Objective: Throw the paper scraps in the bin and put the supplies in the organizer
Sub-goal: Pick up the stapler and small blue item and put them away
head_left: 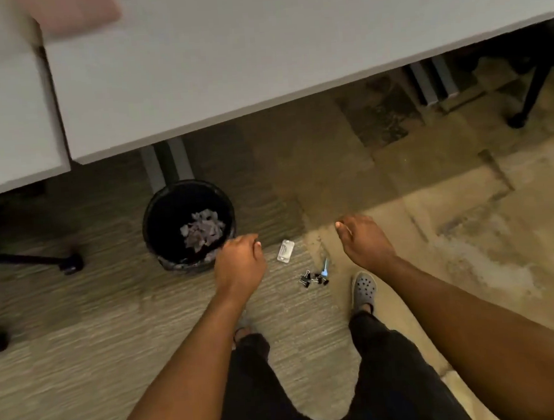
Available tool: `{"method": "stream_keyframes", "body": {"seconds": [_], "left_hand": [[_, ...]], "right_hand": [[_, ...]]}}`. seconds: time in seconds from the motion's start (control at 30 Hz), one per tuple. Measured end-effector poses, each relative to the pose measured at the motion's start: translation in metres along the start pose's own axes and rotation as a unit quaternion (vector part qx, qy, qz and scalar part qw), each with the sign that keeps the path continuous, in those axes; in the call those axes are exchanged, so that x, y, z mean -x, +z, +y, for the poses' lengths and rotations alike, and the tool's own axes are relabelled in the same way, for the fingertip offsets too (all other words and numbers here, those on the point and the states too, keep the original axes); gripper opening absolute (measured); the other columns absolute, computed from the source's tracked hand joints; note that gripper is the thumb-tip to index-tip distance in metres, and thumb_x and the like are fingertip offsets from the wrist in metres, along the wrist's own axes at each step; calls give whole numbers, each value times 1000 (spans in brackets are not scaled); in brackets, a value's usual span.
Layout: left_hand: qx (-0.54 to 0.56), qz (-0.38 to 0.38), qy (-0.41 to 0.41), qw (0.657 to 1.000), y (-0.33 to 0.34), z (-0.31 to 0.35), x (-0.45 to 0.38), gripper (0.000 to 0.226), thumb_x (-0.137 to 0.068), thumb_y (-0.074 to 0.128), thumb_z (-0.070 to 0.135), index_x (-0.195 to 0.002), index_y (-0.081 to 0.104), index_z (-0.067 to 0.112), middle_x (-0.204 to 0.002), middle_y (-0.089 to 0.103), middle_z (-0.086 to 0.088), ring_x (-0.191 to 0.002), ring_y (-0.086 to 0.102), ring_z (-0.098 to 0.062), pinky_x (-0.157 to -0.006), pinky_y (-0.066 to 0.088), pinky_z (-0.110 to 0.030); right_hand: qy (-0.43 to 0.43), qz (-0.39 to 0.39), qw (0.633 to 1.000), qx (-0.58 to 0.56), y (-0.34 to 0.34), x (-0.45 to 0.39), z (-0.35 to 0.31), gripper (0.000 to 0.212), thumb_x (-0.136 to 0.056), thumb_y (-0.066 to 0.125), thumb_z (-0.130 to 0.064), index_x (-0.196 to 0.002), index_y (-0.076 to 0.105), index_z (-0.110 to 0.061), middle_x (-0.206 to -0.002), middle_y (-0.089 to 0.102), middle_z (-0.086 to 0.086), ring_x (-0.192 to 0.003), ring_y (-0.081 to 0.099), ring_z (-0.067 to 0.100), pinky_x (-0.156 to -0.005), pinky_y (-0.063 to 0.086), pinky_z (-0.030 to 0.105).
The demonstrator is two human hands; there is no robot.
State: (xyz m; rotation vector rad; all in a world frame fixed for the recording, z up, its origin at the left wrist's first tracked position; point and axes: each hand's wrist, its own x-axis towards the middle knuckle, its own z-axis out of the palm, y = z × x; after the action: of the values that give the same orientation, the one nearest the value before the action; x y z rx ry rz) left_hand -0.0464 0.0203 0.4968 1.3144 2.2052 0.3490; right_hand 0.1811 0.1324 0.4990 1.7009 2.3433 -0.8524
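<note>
A black round bin (152, 225) stands on the carpet under the desk edge, with pale paper scraps (203, 229) lying inside it. My left hand (240, 261) hangs just right of the bin's rim, fingers loosely curled, holding nothing that I can see. My right hand (363, 240) hangs further right, fingers relaxed and empty. Between the hands, on the floor, lie a small clear box (285, 251), several black binder clips (313, 279) and a light blue pen-like item (325, 268). No organizer is in view.
A grey desk top (257, 47) fills the upper frame, its legs (167, 165) behind the bin. Chair bases with castors stand at the left (71, 263) and far right (518, 120). A pink blurred object (75, 10) lies at the desk's top left. My feet stand below the clips.
</note>
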Motion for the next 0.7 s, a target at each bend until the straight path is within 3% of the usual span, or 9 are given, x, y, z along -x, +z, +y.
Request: {"method": "stream_keyframes", "body": {"seconds": [0.17, 0.27, 0.37, 0.43, 0.53, 0.6, 0.7], "left_hand": [[15, -97, -102, 990, 127, -10, -22, 28, -91, 55, 20, -113, 67, 8, -111, 69, -14, -100, 63, -33, -85, 52, -37], [-2, -135, -139, 981, 218, -36, -46, 39, -91, 55, 27, -126, 60, 12, -126, 64, -11, -114, 58, -30, -96, 48, -38], [-22, -176, -150, 973, 307, -70, -77, 44, -91, 56, 32, -131, 57, 13, -132, 60, -11, -121, 54, -30, -99, 46, -38], [-34, -187, -147, 971, 359, -92, -97, 47, -90, 57, 35, -132, 56, 13, -132, 58, -12, -122, 52, -31, -98, 47, -39], [-64, -204, -117, 970, 435, -123, -122, 53, -89, 58, 40, -133, 52, 11, -131, 54, -15, -119, 50, -34, -95, 47, -40], [-86, -201, -90, 972, 478, -139, -135, 57, -88, 58, 43, -133, 48, 9, -131, 50, -17, -116, 50, -35, -90, 47, -41], [-91, -164, -85, 979, 526, -156, -153, 64, -86, 61, 49, -132, 42, 8, -133, 45, -16, -114, 49, -34, -87, 46, -43]], "right_hand": [[124, -88, 987, -55, 82, -46, 91, 25, -98, 47, -23, -102, 66, -9, -101, 71, 12, -94, 64, 33, -71, 38, 27], [200, -161, 963, -86, 156, -77, 155, 15, -94, 52, -22, -96, 65, -16, -99, 70, 8, -97, 64, 28, -74, 39, 23], [212, -215, 952, -49, 235, -107, 217, 5, -89, 56, -23, -93, 59, -23, -98, 69, 5, -99, 65, 28, -78, 44, 24], [220, -254, 941, -31, 287, -121, 248, 29, -87, 59, -22, -116, 55, -19, -104, 68, 8, -100, 64, 28, -82, 49, 30], [166, -287, 943, 28, 354, -137, 279, 63, -86, 63, -17, -141, 33, -19, -121, 59, 14, -107, 59, 31, -81, 50, 34], [108, -270, 955, 66, 395, -145, 295, 74, -84, 65, -14, -146, 24, -21, -138, 43, 14, -115, 54, 33, -80, 49, 34], [48, -224, 968, 99, 444, -153, 310, 76, -84, 65, -11, -144, 22, -27, -151, 22, 9, -122, 47, 33, -85, 55, 39]]}}
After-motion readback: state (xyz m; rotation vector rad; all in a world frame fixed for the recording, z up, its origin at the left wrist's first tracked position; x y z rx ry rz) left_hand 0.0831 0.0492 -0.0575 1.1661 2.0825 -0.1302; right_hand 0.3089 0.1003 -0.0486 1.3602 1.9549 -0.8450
